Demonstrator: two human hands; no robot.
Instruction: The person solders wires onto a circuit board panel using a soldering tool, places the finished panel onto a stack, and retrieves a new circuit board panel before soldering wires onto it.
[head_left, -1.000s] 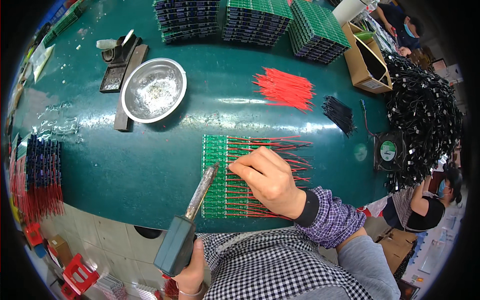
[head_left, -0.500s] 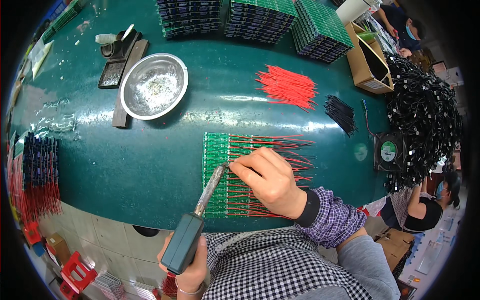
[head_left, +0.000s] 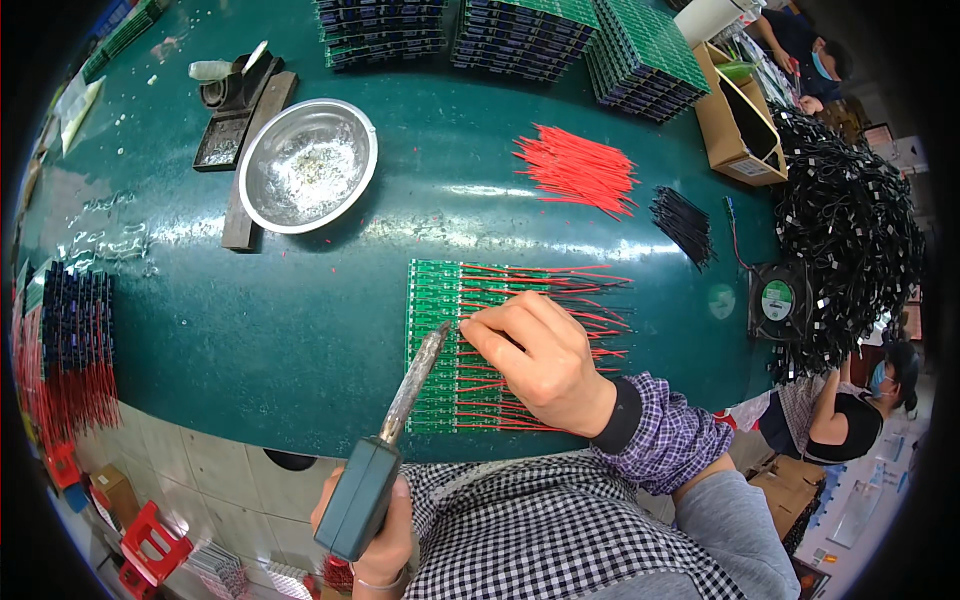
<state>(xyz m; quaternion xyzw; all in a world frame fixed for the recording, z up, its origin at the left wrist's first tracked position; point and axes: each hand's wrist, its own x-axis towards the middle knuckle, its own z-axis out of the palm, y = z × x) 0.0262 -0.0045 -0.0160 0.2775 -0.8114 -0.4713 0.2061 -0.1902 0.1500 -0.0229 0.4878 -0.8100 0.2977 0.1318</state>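
Close to the camera, a left hand (head_left: 388, 540) wraps around the dark green handle of a soldering iron (head_left: 412, 385), fingers closed on the grip. Ahead of it, the right hand (head_left: 538, 365) holds thumb and forefinger pressed together over a green circuit-board panel (head_left: 425, 385); whatever lies between them is too small to make out.

Half a second earlier the iron's tip met those fingertips; now it sits slightly to their left, a small gap showing, while the pinch holds its place. The shift suggests heat has been eased off that one spot, though whether a joint has set cannot be told.

The panel lies flat near the front edge of the green tabletop (head_left: 260, 350), its attached red and dark wires trailing right, under and past the hand. Bare surface runs from the panel's left side toward a batch of wired boards (head_left: 80, 340), leaving the iron room to swing out. To the right, a black fan (head_left: 780, 305) stands well apart from the wire ends.

Farther back are a metal bowl (head_left: 262, 172), a black wire pile (head_left: 683, 228) and a loose red wire pile (head_left: 577, 170). Tall board stacks (head_left: 520, 50) and a cardboard box (head_left: 752, 165) bound the far side.
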